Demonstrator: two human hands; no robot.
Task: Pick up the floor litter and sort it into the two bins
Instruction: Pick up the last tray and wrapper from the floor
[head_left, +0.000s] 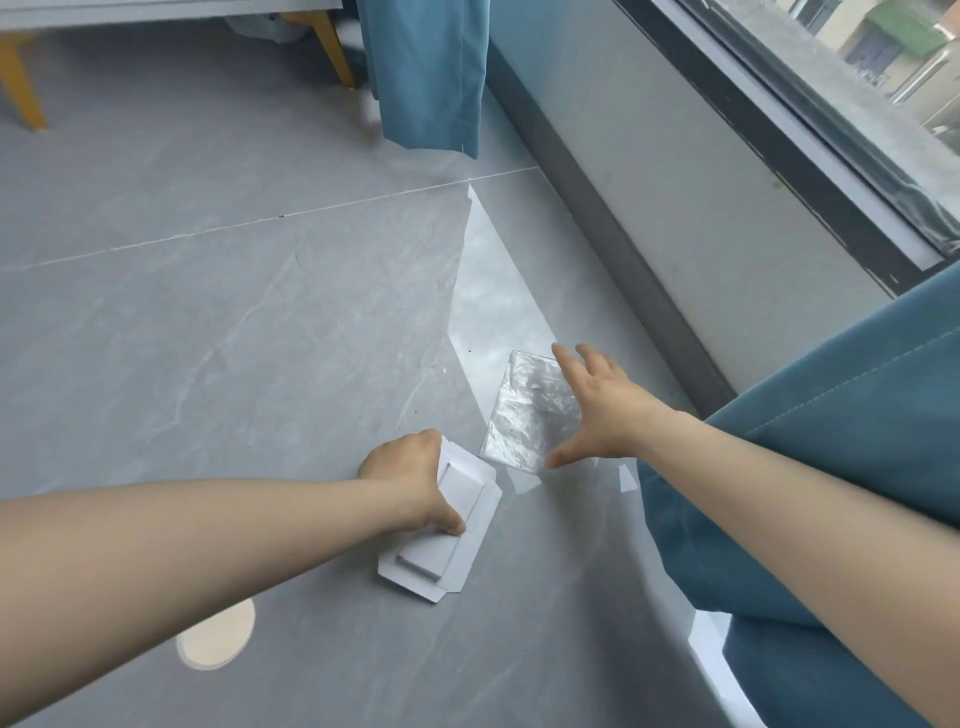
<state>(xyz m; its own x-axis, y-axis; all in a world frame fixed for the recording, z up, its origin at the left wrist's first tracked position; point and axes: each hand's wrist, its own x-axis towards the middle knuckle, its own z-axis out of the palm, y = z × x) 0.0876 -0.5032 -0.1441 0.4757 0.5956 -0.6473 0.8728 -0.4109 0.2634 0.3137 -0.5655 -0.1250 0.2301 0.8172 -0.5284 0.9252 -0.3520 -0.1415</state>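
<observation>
Pick-up in hand: low centre of the frame, the flattened white cardboard box (447, 556) is gripped by the left hand (410, 483) on the grey floor (234, 338). Just right, the clear crinkled plastic bag (524, 421) is overhung by the right hand (602, 410), grip spread open. Closing on it is likely called for next.

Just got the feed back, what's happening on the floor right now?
A person is gathering litter from the grey floor near the window. Their left hand grips one end of a flattened white cardboard box. Their right hand, fingers spread, reaches over a clear plastic bag lying beside the box; I cannot tell whether it touches the bag. Neither bin is in view.
</observation>
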